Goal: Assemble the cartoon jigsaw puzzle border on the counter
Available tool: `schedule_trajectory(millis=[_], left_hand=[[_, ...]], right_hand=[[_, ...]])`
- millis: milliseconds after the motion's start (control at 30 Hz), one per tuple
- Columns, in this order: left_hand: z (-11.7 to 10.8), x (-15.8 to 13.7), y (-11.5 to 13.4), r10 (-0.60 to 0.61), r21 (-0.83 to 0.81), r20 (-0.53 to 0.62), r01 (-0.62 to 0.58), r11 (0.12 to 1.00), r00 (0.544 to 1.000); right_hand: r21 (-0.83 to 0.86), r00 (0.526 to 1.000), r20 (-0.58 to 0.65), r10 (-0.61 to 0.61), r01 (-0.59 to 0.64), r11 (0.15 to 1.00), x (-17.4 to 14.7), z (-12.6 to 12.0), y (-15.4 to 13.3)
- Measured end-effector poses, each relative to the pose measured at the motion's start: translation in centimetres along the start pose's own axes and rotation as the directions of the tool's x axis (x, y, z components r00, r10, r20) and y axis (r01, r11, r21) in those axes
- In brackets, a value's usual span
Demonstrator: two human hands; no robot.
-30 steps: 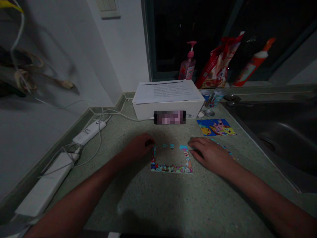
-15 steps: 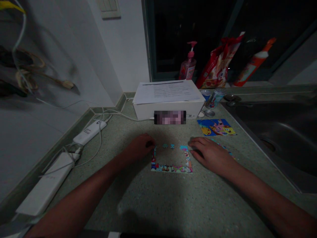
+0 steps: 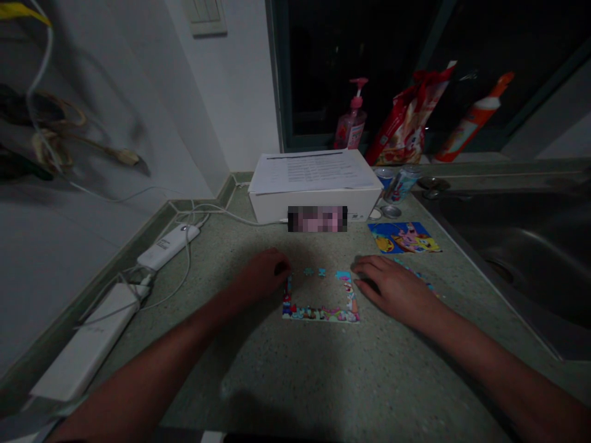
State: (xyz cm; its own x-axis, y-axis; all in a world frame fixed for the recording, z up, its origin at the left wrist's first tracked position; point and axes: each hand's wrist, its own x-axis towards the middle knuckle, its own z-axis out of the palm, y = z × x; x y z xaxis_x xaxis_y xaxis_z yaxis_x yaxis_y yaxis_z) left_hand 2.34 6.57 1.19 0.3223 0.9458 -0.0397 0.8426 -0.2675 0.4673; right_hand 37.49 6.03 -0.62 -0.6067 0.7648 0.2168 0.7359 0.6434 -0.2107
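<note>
A jigsaw puzzle border (image 3: 321, 314) lies on the countertop, its bottom and both sides joined. Along its top edge there are gaps, with two loose blue puzzle pieces (image 3: 322, 272) in the row. At the top left corner my left hand (image 3: 265, 271) is closed, thumb and fingertips together. Whatever is between those fingertips is hidden. My right hand (image 3: 392, 286) rests open just right of the border, fingers stretched and thumb apart, near the top right corner piece (image 3: 343, 275). More puzzle pieces (image 3: 429, 286) lie partly hidden behind the right hand.
A cartoon picture card (image 3: 406, 237) lies behind my right hand. Farther back stand a white box (image 3: 314, 200) topped with papers and a can (image 3: 402, 184). The sink (image 3: 521, 258) is at the right; a power strip (image 3: 92, 341) and cables run along the left wall.
</note>
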Motion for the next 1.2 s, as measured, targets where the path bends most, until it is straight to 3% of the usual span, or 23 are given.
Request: schedule_trajectory(millis=[167,333,500,700,1200], left_hand=[[0.1,-0.1,0.1,-0.004,-0.006,-0.011,0.004,1.0,1.0],[-0.5,-0.3,-0.6,-0.041,-0.019,-0.103,0.039,0.999,0.994],[-2.0,-0.9,-2.6,-0.085,-0.006,-0.178,0.085,0.996,0.98],[-3.4,-1.5,-5.0,-0.125,0.144,-0.176,0.152,0.978,0.976],[-3.1,-2.4,-2.4,-0.098,0.262,-0.067,0.112,0.958,0.993]], right_hand=[[0.016,1.0,0.003,0.005,-0.005,1.0,0.0,-0.1,-0.1],[0.029,0.999,-0.018,0.052,-0.051,0.998,-0.1,-0.1,-0.2],[0.03,1.0,0.0,0.015,-0.015,0.999,0.0,-0.2,-0.1],[0.043,1.0,-0.018,0.014,-0.013,0.999,0.0,-0.1,-0.1],[0.047,0.997,-0.035,0.062,-0.06,0.997,-0.1,0.2,0.1]])
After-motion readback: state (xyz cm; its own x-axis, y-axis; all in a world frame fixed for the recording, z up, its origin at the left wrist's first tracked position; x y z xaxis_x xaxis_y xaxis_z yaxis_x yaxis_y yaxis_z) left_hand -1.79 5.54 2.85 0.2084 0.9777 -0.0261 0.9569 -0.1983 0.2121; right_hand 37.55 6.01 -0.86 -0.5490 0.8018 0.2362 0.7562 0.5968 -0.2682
